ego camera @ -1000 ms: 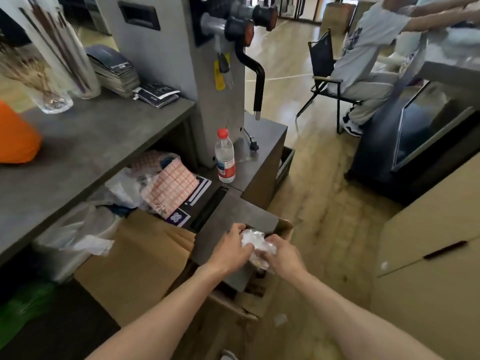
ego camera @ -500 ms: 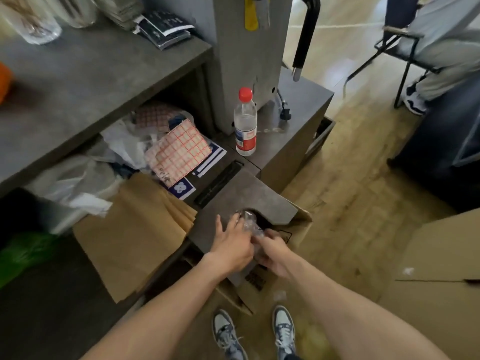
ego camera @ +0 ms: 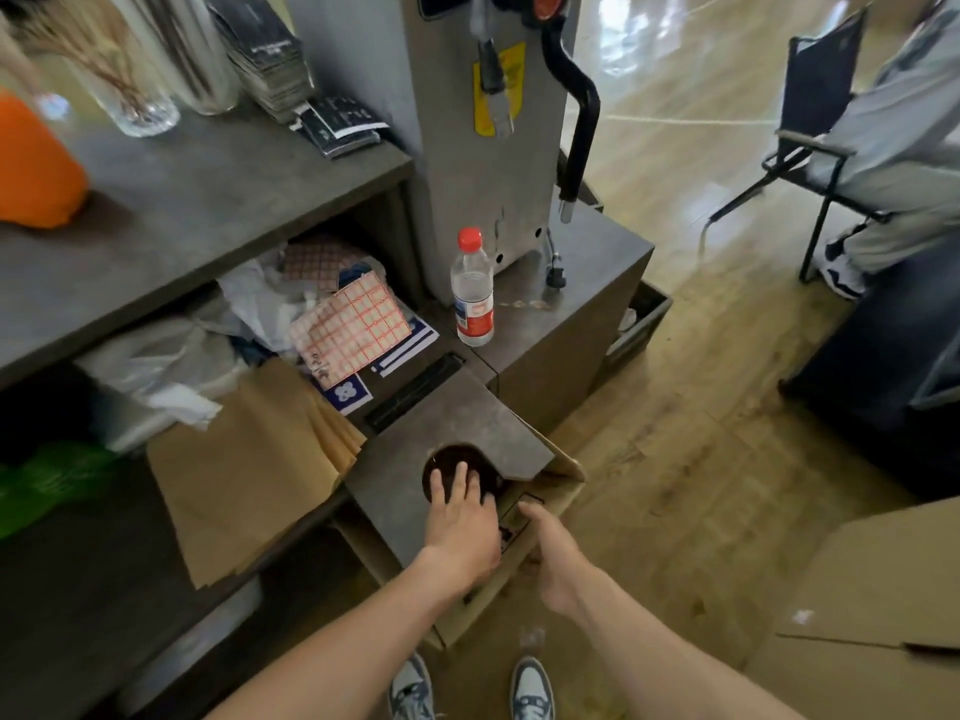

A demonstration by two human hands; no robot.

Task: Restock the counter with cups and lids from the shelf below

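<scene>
A round dark hole point(ego camera: 453, 458) is cut into the low grey counter panel point(ego camera: 457, 413). My left hand point(ego camera: 460, 517) lies flat over the hole's near edge, fingers spread and reaching into it, with nothing in it. Just to its right, my right hand point(ego camera: 550, 553) hovers over the open cardboard box point(ego camera: 553, 488) under the panel, fingers loose and holding nothing that I can see. No cups or lids show; the inside of the hole is dark.
A water bottle point(ego camera: 471, 298) stands beside the tall grey machine point(ego camera: 483, 122). Brown paper bags point(ego camera: 249, 459) and checked sheets point(ego camera: 348, 330) fill the lower shelf. An orange object point(ego camera: 36, 163) and glass vase point(ego camera: 130, 85) sit on the upper counter point(ego camera: 197, 200). A person sits at right point(ego camera: 893, 148).
The clear plastic-wrapped bundle both hands held at the hole is gone from sight. My left hand now lies flat over the hole and my right hand has drawn back.
</scene>
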